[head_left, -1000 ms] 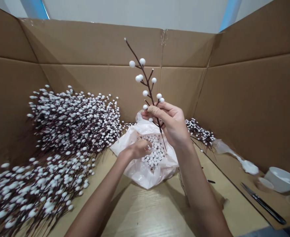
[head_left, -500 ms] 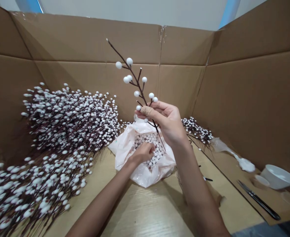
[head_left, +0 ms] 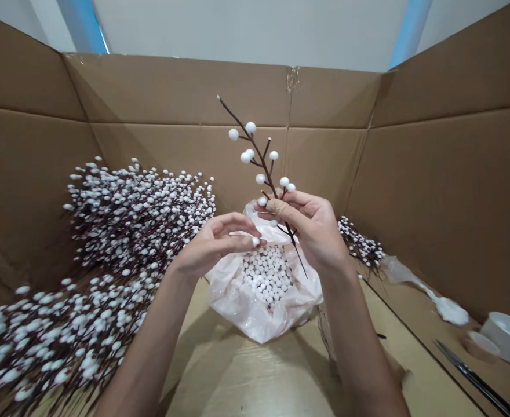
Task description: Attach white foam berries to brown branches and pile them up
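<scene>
Between the thumb and fingers of my right hand (head_left: 313,223) is a dark brown artificial berry stem (head_left: 261,155), tilted with its tip up to the left. Several white berries sit on its twigs, and a few twig ends are bare. My left hand (head_left: 218,240) pinches one loose white berry (head_left: 255,241) at its fingertips, just left of the stem and apart from it. Below both hands an opened white plastic bag (head_left: 259,327) holds many loose white berries (head_left: 267,275). A tan bandage (head_left: 276,206) wraps my right thumb.
Big heaps of finished white-berry stems (head_left: 137,214) lie on the left. A smaller bunch (head_left: 361,240) rests at the back right. On the right are a white tub (head_left: 509,339), a dark-handled pointed tool (head_left: 476,376) and a plastic wrap with white stuff (head_left: 450,310). Cardboard walls (head_left: 185,87) enclose the table.
My left hand has come up out of the bag of berries with one white berry and moved near the stem. My right hand still holds the stem; the view has shifted slightly.
</scene>
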Motion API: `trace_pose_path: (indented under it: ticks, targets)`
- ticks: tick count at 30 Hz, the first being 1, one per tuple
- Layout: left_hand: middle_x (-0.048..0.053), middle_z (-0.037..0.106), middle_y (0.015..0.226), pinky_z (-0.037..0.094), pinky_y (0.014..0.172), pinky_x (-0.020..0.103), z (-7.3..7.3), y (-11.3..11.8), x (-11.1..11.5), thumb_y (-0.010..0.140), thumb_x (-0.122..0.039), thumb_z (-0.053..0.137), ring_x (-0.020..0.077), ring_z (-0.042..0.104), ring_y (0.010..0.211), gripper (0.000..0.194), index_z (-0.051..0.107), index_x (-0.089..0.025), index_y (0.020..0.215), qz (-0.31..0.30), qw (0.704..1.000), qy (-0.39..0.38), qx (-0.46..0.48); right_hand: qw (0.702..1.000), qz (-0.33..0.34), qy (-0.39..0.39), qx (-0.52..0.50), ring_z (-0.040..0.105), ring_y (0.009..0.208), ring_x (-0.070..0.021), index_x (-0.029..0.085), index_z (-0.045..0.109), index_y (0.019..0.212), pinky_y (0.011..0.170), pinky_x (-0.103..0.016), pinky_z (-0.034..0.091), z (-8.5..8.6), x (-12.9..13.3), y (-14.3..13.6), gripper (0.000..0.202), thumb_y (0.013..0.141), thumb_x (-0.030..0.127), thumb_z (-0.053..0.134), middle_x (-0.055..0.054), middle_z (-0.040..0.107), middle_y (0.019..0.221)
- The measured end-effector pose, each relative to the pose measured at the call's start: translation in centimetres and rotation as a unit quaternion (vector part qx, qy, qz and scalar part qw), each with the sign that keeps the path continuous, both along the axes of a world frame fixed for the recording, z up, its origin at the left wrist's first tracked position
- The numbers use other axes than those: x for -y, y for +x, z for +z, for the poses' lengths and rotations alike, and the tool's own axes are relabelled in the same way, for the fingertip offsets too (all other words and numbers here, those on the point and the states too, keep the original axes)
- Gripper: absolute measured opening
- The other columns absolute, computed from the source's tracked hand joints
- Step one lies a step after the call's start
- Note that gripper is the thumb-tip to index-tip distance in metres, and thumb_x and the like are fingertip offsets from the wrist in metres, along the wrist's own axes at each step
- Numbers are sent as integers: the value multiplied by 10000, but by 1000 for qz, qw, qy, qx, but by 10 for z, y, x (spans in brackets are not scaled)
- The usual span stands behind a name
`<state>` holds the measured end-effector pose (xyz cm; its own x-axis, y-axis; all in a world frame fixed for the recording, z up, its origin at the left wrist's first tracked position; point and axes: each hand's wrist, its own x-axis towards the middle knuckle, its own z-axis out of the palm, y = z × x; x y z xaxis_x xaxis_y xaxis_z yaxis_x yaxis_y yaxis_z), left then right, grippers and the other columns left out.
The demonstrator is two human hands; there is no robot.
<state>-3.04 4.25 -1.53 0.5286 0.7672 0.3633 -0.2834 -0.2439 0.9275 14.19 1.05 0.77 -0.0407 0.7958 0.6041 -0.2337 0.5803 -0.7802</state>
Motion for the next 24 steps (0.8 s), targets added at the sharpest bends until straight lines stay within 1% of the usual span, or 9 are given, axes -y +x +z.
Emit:
trace_pose_path:
  ticks: [3,6,9,12,14,18,21,24]
  targets:
    - [13,703,785,557,736,275,9,-7,7,636,-99,720,159,686,747,208,640,-165,817,53,995,-20,85,1000,13,1,2,668,825,-165,180,708,793,843,-350,540,0,3,-3,81,737,238,698,-31,707,848]
    - [8,695,792,550,718,224,14,-9,10,652,-84,683,122,675,728,188,621,-169,807,89,985,-44,141,1000,30,0,-3,668,836,-170,184,709,796,853,-358,542,-1,4,-7,81,736,238,701,-33,708,840]
    - [4,681,871,531,790,216,18,-6,14,672,-73,651,102,664,778,209,596,-188,838,119,973,-59,186,1000,27,0,-3,668,830,-169,189,716,798,851,-359,544,-2,5,-10,104,717,254,720,-31,707,846]
    - [9,662,958,499,900,253,18,-3,18,670,-83,665,113,655,849,265,572,-203,887,137,970,-49,193,1000,10,-4,1,670,801,-168,188,720,782,817,-350,552,-2,4,-12,111,698,258,735,-33,707,827]
    - [13,653,936,483,940,283,18,-1,20,658,-87,679,133,649,885,289,555,-200,894,146,970,-43,189,1000,-1,-4,8,669,785,-166,189,719,766,795,-342,555,-2,4,-12,102,695,260,737,-32,705,815]
    - [7,636,852,491,939,313,18,2,22,645,-58,663,153,648,888,297,536,-190,879,148,966,-55,204,1000,-24,3,15,663,773,-166,189,708,750,769,-331,550,-2,5,-13,111,682,269,745,-23,693,783]
    - [10,638,871,496,930,305,19,4,22,652,-34,633,149,649,894,287,540,-187,875,138,964,-66,219,998,-47,8,27,653,744,-160,182,697,753,697,-301,538,-1,7,-13,112,687,264,735,-20,683,771]
    - [16,642,919,487,939,297,18,4,21,660,-58,649,162,637,954,300,545,-197,905,140,966,-46,211,995,-75,24,57,625,693,-144,178,687,763,627,-275,507,-2,7,-13,107,704,263,715,-14,666,751]
